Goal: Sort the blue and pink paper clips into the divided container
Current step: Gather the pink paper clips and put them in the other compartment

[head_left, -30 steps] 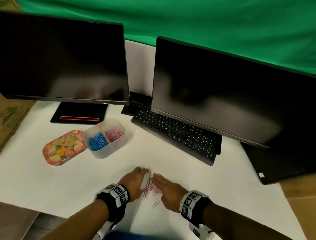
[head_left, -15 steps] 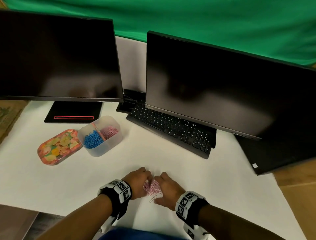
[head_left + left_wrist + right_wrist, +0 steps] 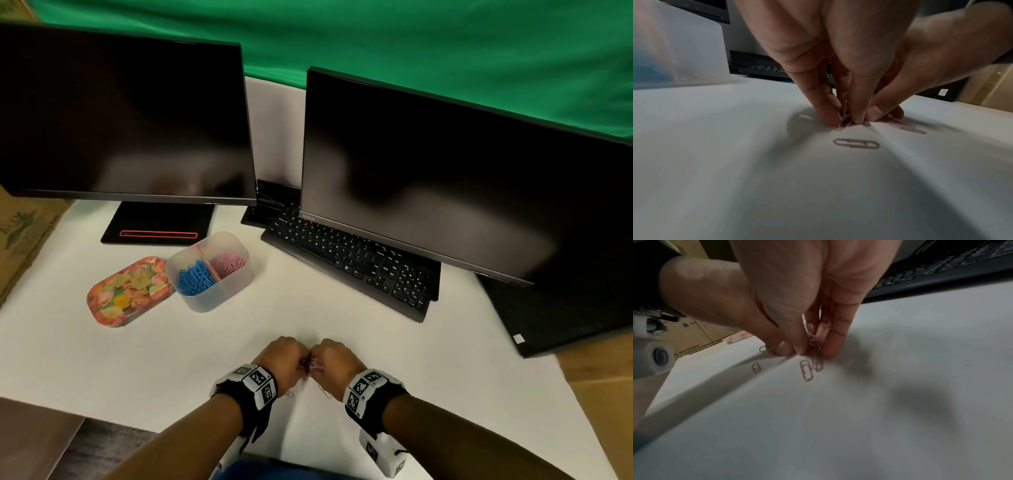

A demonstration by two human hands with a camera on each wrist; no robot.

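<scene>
A heap of pink paper clips [image 3: 311,365] lies on the white table near its front edge. My left hand [image 3: 297,362] and right hand [image 3: 322,363] meet over the heap, fingers curled down, each pinching part of it. In the left wrist view my left hand [image 3: 846,118] pinches clips against the table; in the right wrist view my right hand [image 3: 813,352] grips a bunch of pink clips [image 3: 815,342]. Loose pink clips [image 3: 856,143] [image 3: 806,372] lie just in front of the hands. The divided container [image 3: 219,298] stands at the back left, holding blue clips [image 3: 195,278] and pink clips [image 3: 228,263].
A floral lid [image 3: 128,291] lies left of the container. Two dark monitors [image 3: 123,116] [image 3: 445,178] and a black keyboard [image 3: 352,260] stand behind. Cardboard [image 3: 20,236] borders the table on the left. A crease in the white table cover [image 3: 890,139] runs under the hands.
My flat hands swept the pink clips together, then the fingers curled and closed on the heap. The hands now touch. One or two clips were left behind near the wrists.
</scene>
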